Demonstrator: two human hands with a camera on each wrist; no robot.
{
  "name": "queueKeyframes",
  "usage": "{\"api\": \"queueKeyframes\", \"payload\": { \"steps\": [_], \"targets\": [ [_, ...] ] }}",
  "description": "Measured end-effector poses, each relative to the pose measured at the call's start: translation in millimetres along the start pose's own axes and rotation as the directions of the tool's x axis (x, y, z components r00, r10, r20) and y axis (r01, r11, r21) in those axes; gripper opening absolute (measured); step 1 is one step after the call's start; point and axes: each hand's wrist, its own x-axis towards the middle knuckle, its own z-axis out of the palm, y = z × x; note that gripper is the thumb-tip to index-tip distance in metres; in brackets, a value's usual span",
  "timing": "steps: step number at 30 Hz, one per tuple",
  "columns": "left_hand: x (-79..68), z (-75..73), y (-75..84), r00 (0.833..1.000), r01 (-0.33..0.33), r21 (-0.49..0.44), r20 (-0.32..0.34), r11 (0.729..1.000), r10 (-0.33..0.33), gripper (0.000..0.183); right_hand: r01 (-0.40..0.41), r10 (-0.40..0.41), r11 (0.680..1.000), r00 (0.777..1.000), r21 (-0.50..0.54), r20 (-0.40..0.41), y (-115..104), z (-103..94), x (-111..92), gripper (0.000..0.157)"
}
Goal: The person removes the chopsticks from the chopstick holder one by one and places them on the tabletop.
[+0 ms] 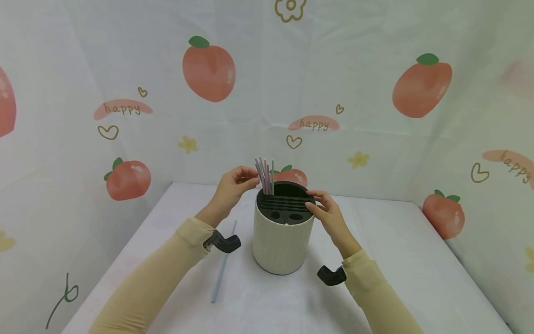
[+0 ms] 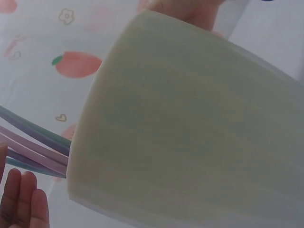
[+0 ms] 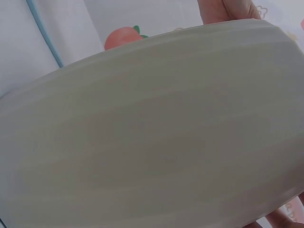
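A cream, ribbed round utensil holder [image 1: 280,250] with a black slotted insert [image 1: 288,216] stands upright. Several pastel drinking straws [image 1: 267,178] lean in the back left part of its top. At their left side, the thumb and a finger of my left hand [image 1: 232,189] pinch at the straws; the exact contact is hard to make out. In the left wrist view, its other fingers [image 2: 24,202] sit apart from the holder's wall. My right hand [image 1: 329,217] grips the holder's right rim, the thumb on the insert's edge. The holder hides most of that hand in the right wrist view.
A single blue straw [image 1: 219,278] lies on the white-covered table [image 1: 400,278], left of the holder. Behind and at both sides hangs a white cloth [image 1: 359,55] printed with peaches. Dark wrist cameras sit on both cuffs.
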Motion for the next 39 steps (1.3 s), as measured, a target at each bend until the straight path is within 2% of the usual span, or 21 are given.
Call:
{"api": "queueKeyframes", "payload": {
  "steps": [14, 19, 23, 26, 30, 33, 36, 39],
  "targets": [
    [6.9, 6.1, -1.0, 1.000, 0.014, 0.035, -0.008, 0.999, -0.014, 0.020, 0.003, -0.003, 1.000, 1.000, 0.008, 0.002, 0.4, -1.5, -0.7, 0.041],
    [10.1, 7.7, 0.5, 1.000, -0.022, 0.048, -0.013, 0.999, 0.022, 0.018, 0.003, -0.003, 1.000, 1.000, 0.005, -0.003, 0.6, -1.7, -1.3, 0.040],
    [13.9, 8.3, 10.1, 0.997, -0.076, 0.019, -0.024, 0.997, 0.076, 0.016, -0.001, 0.001, 1.000, 1.000, 0.005, -0.004, 0.8, -1.3, -1.7, 0.041],
    [19.0, 6.8, 25.9, 0.990, -0.139, -0.032, -0.042, 0.990, 0.138, 0.012, 0.000, 0.000, 1.000, 1.000, 0.003, -0.004, 0.9, -0.9, -1.6, 0.041],
    [27.8, 0.8, 59.2, 0.970, -0.238, -0.130, -0.087, 0.962, 0.229, 0.007, 0.002, -0.002, 1.000, 1.000, 0.004, -0.003, 0.8, -0.6, -1.3, 0.041],
    [33.0, -7.0, 90.5, 0.941, -0.328, -0.205, -0.153, 0.922, 0.300, 0.009, 0.004, -0.004, 1.000, 1.000, 0.005, -0.003, 0.2, -0.3, -1.4, 0.041],
    [36.5, -18.4, 119.5, 0.901, -0.420, -0.257, -0.230, 0.870, 0.367, 0.008, 0.008, -0.008, 1.000, 1.000, 0.008, -0.001, -0.5, 0.2, -1.4, 0.040],
    [37.3, -33.0, 138.3, 0.875, -0.463, -0.286, -0.300, 0.839, 0.380, 0.012, 0.011, -0.011, 1.000, 1.000, 0.009, -0.002, -0.8, 0.4, -1.6, 0.040]
  ]
}}
